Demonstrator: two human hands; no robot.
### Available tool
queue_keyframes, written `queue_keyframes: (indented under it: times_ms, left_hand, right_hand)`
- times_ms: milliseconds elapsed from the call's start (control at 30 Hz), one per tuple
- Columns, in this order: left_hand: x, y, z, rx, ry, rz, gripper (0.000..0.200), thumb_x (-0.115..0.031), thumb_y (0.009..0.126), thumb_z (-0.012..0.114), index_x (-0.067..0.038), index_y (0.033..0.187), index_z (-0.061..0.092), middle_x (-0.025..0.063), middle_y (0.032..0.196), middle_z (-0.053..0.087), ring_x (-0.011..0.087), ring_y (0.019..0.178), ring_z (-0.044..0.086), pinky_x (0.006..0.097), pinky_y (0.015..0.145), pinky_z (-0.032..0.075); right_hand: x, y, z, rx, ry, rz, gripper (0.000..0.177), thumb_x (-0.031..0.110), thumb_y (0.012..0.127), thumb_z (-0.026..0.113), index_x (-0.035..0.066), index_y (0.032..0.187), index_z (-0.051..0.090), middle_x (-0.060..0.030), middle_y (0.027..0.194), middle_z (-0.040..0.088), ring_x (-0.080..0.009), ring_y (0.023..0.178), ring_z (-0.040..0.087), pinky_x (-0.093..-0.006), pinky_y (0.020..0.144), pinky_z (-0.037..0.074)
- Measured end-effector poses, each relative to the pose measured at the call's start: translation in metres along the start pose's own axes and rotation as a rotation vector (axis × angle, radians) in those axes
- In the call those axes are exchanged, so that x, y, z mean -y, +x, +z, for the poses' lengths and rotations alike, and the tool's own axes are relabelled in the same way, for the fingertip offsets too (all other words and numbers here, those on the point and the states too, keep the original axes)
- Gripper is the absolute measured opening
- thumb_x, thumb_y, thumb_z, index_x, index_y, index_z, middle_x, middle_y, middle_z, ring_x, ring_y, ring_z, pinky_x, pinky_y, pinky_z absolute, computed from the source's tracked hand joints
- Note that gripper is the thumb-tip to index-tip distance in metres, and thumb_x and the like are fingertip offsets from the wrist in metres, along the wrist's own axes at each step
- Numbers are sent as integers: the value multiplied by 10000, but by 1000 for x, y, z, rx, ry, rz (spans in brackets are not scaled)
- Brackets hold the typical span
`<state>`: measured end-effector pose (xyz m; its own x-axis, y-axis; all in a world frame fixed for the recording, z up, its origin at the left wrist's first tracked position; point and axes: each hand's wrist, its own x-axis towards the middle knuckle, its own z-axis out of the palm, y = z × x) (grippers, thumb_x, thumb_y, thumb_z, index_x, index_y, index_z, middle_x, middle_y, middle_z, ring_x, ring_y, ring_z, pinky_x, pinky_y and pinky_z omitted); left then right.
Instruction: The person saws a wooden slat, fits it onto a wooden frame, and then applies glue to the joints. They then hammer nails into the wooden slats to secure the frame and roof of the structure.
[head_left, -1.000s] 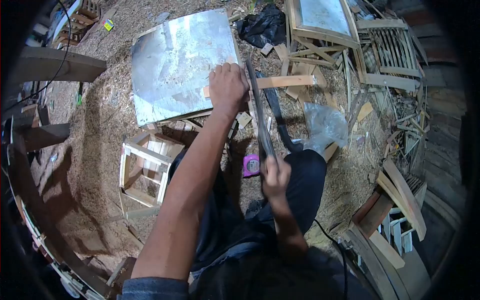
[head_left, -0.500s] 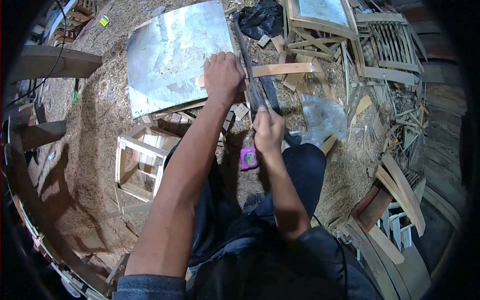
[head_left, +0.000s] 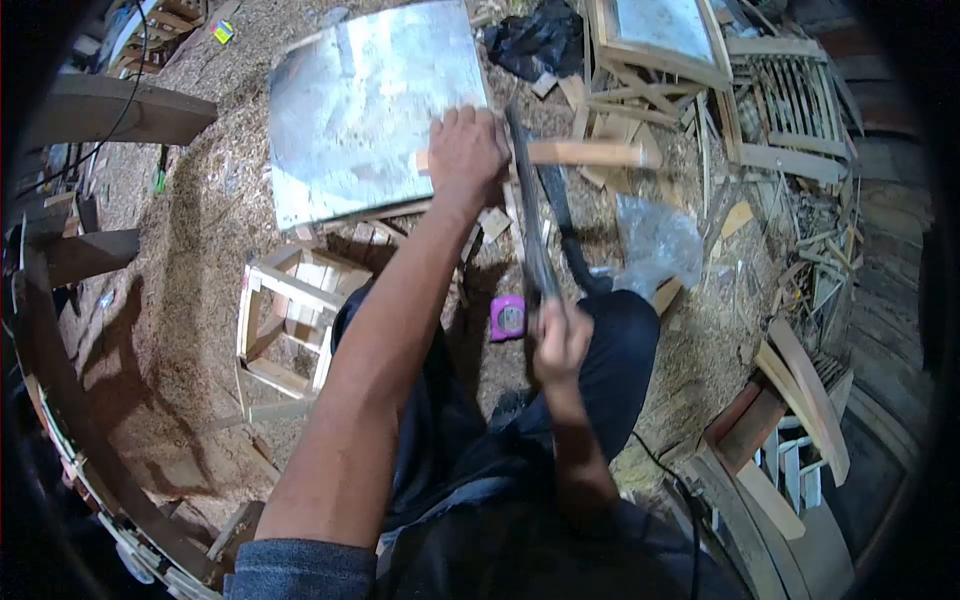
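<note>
My left hand is wrapped round a light wooden strip, pressing it down near the right edge of a low worktop with a pale, scuffed surface. The strip sticks out past that edge to the right. In my right hand, closed round its handle, is a hand saw, its dark blade seen nearly edge-on. The blade crosses the strip just right of my left hand. A pink tape measure lies below, between my legs, beside the saw's handle end.
A small wooden frame stands at left on the sawdust-covered floor. Clear plastic and a black bag lie to the right and at the back. Slatted wooden pieces and curved offcuts are piled along the right side.
My right hand has drawn the saw back toward my body. My left hand keeps its grip on the strip, while the whole view has shifted slightly.
</note>
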<state>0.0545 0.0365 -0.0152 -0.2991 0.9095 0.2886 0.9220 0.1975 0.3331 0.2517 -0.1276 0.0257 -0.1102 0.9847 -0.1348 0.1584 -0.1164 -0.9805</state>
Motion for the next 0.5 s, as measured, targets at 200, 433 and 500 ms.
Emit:
queue_keyframes:
  times_ms: [200, 433, 500]
  left_hand:
    - [1, -4, -5, -85, -25, -2, 291, -276, 961, 529, -59, 793, 627, 131, 782, 621, 318, 815, 597, 444, 762, 437]
    - [-1, 0, -2, -88, -29, 10, 315, -278, 962, 526, -57, 764, 633, 138, 790, 638, 326, 796, 608, 446, 756, 446]
    - [0, -5, -3, -144, -2, 37, 318, -287, 967, 516, -55, 789, 640, 135, 795, 643, 323, 806, 610, 449, 758, 445]
  right_hand:
    - [20, 47, 27, -39, -31, -15, 436, 223, 1008, 471, 64, 604, 433, 5, 542, 422, -92, 487, 412, -280, 468, 285]
    - [14, 78, 38, -51, -49, -53, 423, 223, 1002, 483, 62, 612, 449, -4, 535, 430, -89, 479, 402, -283, 483, 302]
    - [18, 63, 33, -64, -55, -68, 422, 220, 1013, 458, 63, 621, 456, 4, 550, 435, -78, 481, 397, -272, 472, 294]
